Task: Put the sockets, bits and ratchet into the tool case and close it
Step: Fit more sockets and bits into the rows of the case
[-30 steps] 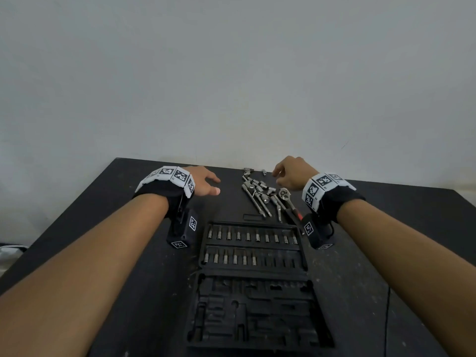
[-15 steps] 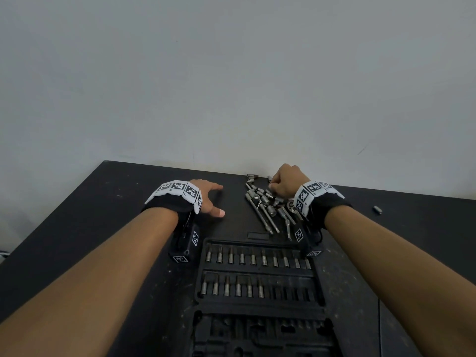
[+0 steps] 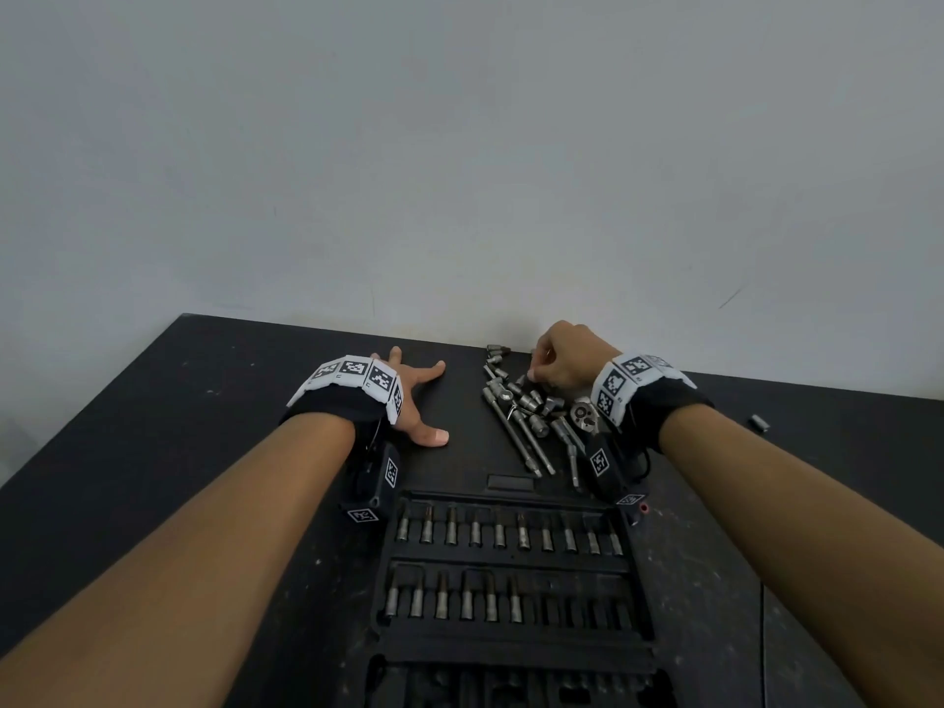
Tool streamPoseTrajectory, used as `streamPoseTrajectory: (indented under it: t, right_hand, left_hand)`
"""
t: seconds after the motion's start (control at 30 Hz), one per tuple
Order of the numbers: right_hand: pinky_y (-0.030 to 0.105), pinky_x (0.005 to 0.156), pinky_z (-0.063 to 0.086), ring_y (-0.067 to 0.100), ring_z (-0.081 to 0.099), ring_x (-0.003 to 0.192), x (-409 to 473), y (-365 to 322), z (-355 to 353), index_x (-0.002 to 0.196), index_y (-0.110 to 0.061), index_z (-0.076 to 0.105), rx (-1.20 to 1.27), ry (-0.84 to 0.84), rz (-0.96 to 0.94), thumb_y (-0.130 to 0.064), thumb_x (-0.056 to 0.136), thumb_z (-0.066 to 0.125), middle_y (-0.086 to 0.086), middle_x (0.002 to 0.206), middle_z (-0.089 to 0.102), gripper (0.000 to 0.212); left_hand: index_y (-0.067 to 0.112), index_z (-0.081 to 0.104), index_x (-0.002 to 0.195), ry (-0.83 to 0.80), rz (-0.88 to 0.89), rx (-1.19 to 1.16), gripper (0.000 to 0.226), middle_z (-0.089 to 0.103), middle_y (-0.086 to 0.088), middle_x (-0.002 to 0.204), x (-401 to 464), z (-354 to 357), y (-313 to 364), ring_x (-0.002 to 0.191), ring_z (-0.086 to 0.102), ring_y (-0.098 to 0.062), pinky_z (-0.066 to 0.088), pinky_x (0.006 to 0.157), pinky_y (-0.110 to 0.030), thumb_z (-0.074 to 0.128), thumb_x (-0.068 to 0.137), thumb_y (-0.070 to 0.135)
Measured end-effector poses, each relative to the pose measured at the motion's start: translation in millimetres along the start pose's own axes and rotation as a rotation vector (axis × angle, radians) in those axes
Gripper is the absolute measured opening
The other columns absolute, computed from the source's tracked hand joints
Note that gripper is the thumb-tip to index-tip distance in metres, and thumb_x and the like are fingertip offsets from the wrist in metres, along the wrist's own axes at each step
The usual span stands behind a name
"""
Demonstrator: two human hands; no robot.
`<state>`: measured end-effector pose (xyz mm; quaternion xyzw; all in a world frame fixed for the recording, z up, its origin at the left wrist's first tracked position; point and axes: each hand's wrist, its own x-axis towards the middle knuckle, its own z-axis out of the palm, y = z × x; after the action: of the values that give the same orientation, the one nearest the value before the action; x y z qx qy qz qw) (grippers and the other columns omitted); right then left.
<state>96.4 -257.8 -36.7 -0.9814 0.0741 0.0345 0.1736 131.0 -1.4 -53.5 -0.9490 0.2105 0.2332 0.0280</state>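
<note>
Here, an open black plastic tool case lies flat on a dark, scuffed table, its moulded tray ribbed with narrow slots. Two rows of slim metal bits stand in those slots, dull grey with rusty tips; the lower row is only partly filled, and the deeper half of the case nearest the camera shows bare recesses. Beyond the case's far edge, a loose heap of sockets and long steel extension bars sits on the table, shiny and round-ended, with the ratchet lying at its right side, its toothed head showing and its handle hidden under the right wrist. The right hand hangs over the far end of the heap with fingers curled down into the sockets; whether it has one pinched I cannot tell. The left hand rests flat on the table left of the heap, fingers spread and apart. Both wrists wear black bands with white checkered tags. A small metal piece lies alone, well off to the right, near the pale wall.
</note>
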Motion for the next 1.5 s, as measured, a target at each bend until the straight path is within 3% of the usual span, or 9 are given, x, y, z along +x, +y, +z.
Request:
streamPoseTrajectory:
  t: [0.17,0.37,0.5,1.03,1.13,1.23,1.33,1.4,1.5]
  right_hand:
    - [0.031,0.063,0.058,0.023,0.065,0.067,7.1,-5.7,-4.5,0.092,0.002,0.064,0.594,0.013,0.094,0.002,0.103,0.045,0.015,0.079,0.066,0.022]
    - [0.024,0.076,0.037,0.018,0.058,0.086,18.1,-25.8,-1.3,0.109,-0.007,0.072,0.005,0.014,-0.147,-0.010,0.103,0.039,0.000,0.095,0.067,0.034]
    - [0.029,0.086,0.047,0.026,0.062,0.106,20.9,-33.0,6.1,0.114,-0.011,0.071,-0.137,0.012,-0.228,-0.006,0.098,0.050,0.010,0.120,0.066,0.027]
    - [0.038,0.072,0.053,0.027,0.062,0.080,34.7,-21.8,22.7,0.097,-0.013,0.057,-0.221,-0.005,-0.161,-0.022,0.095,0.055,0.009,0.094,0.063,0.009]
    - [0.036,0.071,0.042,0.028,0.053,0.077,30.8,-24.5,15.7,0.085,-0.011,0.054,0.102,0.041,-0.021,-0.025,0.102,0.037,0.008,0.083,0.058,0.029]
    - [0.032,0.056,0.032,0.022,0.039,0.058,22.8,-27.7,6.9,0.070,-0.013,0.045,1.076,-0.054,0.207,-0.021,0.096,0.031,0.009,0.066,0.047,0.030]
    - [0.032,0.058,0.038,0.022,0.045,0.058,18.8,-23.7,3.6,0.077,-0.010,0.052,1.483,-0.161,0.275,-0.026,0.101,0.041,0.010,0.069,0.052,0.031]
    - [0.028,0.056,0.031,0.016,0.036,0.056,19.9,-26.7,5.0,0.076,-0.012,0.051,1.365,-0.154,0.237,-0.026,0.106,0.046,0.005,0.068,0.042,0.033]
    - [0.027,0.054,0.033,0.014,0.039,0.052,25.8,-27.6,7.0,0.081,-0.006,0.065,0.559,0.053,0.079,-0.029,0.099,0.064,0.001,0.062,0.044,0.030]
  left_hand:
    - [0.056,-0.005,0.154,0.011,-0.001,-0.003,0.117,-0.012,-0.012,0.168,2.5,1.2,0.8,0.153,-0.004,-0.043,0.016,0.120,-0.061,0.072,0.068,0.077]
    - [0.055,-0.006,0.154,0.009,0.005,-0.021,0.118,-0.015,-0.013,0.167,3.2,2.0,-0.1,0.152,-0.007,-0.044,0.013,0.120,-0.062,0.073,0.069,0.076]
    - [0.054,-0.006,0.155,0.011,0.007,-0.027,0.118,-0.015,-0.013,0.167,3.2,2.1,0.7,0.152,-0.008,-0.044,0.013,0.120,-0.063,0.073,0.069,0.075]
    - [0.054,-0.005,0.155,0.019,0.021,-0.045,0.118,-0.015,-0.013,0.167,4.3,3.2,-1.1,0.152,-0.008,-0.044,0.013,0.120,-0.063,0.073,0.069,0.075]
    - [0.055,-0.004,0.154,0.028,0.019,-0.048,0.119,-0.015,-0.012,0.167,7.0,6.2,-2.8,0.152,-0.008,-0.044,0.013,0.120,-0.063,0.073,0.067,0.077]
    - [0.057,-0.005,0.153,0.024,0.017,-0.050,0.120,-0.015,-0.011,0.167,9.7,6.0,-4.1,0.152,-0.008,-0.044,0.012,0.120,-0.064,0.074,0.065,0.078]
    - [0.058,-0.006,0.152,0.015,0.014,-0.045,0.122,-0.016,-0.010,0.167,12.3,5.5,-5.3,0.152,-0.009,-0.043,0.012,0.120,-0.064,0.073,0.063,0.080]
    - [0.058,-0.006,0.152,0.014,0.012,-0.041,0.122,-0.015,-0.010,0.167,12.6,6.1,-6.4,0.152,-0.009,-0.044,0.013,0.119,-0.064,0.073,0.062,0.081]
    - [0.058,-0.005,0.152,0.017,0.018,-0.045,0.121,-0.014,-0.011,0.167,12.0,6.0,-5.9,0.152,-0.008,-0.044,0.014,0.119,-0.064,0.074,0.063,0.080]
